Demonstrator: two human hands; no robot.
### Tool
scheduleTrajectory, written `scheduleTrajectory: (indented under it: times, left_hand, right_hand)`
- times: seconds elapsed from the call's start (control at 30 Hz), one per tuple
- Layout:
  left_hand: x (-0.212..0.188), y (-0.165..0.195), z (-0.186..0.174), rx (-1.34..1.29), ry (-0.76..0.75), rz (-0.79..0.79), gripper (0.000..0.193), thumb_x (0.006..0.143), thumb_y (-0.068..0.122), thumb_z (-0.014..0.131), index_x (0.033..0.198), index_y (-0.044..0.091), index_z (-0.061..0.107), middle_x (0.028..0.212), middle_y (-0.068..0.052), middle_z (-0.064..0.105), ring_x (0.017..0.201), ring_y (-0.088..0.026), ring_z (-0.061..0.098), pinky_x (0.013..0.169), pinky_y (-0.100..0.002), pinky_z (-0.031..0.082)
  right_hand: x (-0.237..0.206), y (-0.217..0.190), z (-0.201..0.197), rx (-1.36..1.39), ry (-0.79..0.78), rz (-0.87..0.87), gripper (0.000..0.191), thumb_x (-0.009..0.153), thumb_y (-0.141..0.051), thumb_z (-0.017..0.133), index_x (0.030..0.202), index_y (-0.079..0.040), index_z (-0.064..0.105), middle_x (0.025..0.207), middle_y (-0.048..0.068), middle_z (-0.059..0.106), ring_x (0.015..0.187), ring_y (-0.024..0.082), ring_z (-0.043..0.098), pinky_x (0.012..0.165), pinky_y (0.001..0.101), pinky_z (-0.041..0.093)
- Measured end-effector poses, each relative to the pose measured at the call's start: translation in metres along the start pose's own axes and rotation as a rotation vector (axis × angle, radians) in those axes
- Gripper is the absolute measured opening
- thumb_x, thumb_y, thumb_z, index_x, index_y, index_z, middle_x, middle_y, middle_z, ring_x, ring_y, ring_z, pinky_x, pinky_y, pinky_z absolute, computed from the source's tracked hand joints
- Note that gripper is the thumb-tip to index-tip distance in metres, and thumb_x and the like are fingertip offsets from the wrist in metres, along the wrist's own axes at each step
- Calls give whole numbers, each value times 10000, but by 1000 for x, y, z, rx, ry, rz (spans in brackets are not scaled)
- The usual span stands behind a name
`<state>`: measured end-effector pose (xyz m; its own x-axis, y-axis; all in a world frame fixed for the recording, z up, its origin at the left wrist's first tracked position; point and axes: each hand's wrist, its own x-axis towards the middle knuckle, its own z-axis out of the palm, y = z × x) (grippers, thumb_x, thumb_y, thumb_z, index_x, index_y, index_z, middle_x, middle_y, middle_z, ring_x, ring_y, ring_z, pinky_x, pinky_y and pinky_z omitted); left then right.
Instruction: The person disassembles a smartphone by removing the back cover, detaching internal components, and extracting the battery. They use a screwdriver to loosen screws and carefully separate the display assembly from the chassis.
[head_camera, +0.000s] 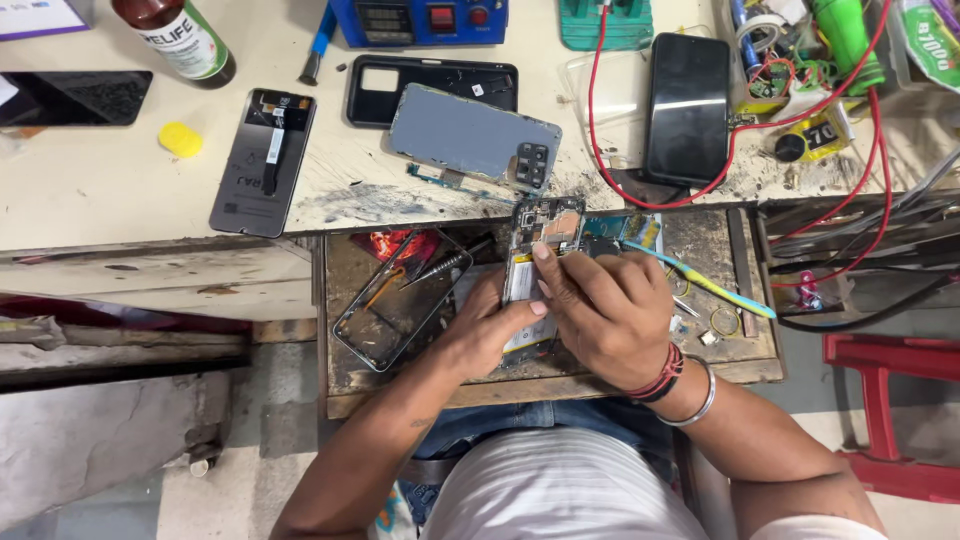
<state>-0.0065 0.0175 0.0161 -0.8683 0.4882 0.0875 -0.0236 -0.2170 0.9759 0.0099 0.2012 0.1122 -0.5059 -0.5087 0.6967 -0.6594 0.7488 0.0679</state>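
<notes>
both hands (560, 315) on opened phone (535, 255) w/ back off, tweezers (438, 268) nearby.

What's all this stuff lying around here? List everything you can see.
opened phone: 1, back off, on the pull-out tray, under both hands
glass panel: 1, dark, tray left
tweezers: 1, blue-yellow, tray right
back cover: 1, grey-blue, bench centre
black frame: 1, behind the cover
dark phone: 1, bench right
screen module: 1, grey, bench left
bottle: 1, brown, far left
yellow disc: 1, bench left
power supply: 1, blue, back edge
red wires: several, right
red stool: 1, floor right
left hand: steadies the opened phone
right hand: fingertips on the opened phone
</notes>
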Motion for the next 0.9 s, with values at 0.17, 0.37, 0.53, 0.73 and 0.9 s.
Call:
scheduleTrajectory:
  times: [0.17,0.37,0.53,0.73,0.9]
  left_hand:
    - [-3,-3,2,-227,34,-66,359,949,190,623,1246,-13,616,1119,-84,668,1032,-171,629,906,-345,530]
    - [-5,5,-1,-386,5,-38,482,980,207,571,1401,-28,556,1238,-103,679,1132,-188,657,986,-355,543]
    - [-5,6,-3,-390,-8,-12,502,1005,215,550,1439,-36,525,1242,-130,679,1107,-214,678,969,-369,564]
    - [-5,-2,-4,-404,9,0,488,998,182,576,1436,-27,526,1275,-107,666,1163,-190,653,1011,-356,548]
    - [0,-3,-3,-436,13,-3,502,966,165,580,1434,-8,523,1252,-95,661,1144,-188,649,992,-358,546]
  right_hand:
    - [-4,2,7,69,-9,42,577,763,-125,822,1329,-72,724,1105,47,642,920,228,586,798,398,462]
    - [-11,3,17,170,214,170,428,820,-44,846,1231,-104,745,997,61,636,832,259,585,722,403,469]
    - [-10,-1,21,220,193,261,359,888,-45,824,1236,-99,756,991,79,641,810,244,585,709,382,465]
    - [-4,-5,18,161,142,252,359,879,-72,829,1229,-117,762,1001,65,651,804,247,567,714,391,451]
    - [3,-5,14,129,111,228,382,853,-84,825,1229,-105,759,973,59,658,745,253,545,673,402,429]
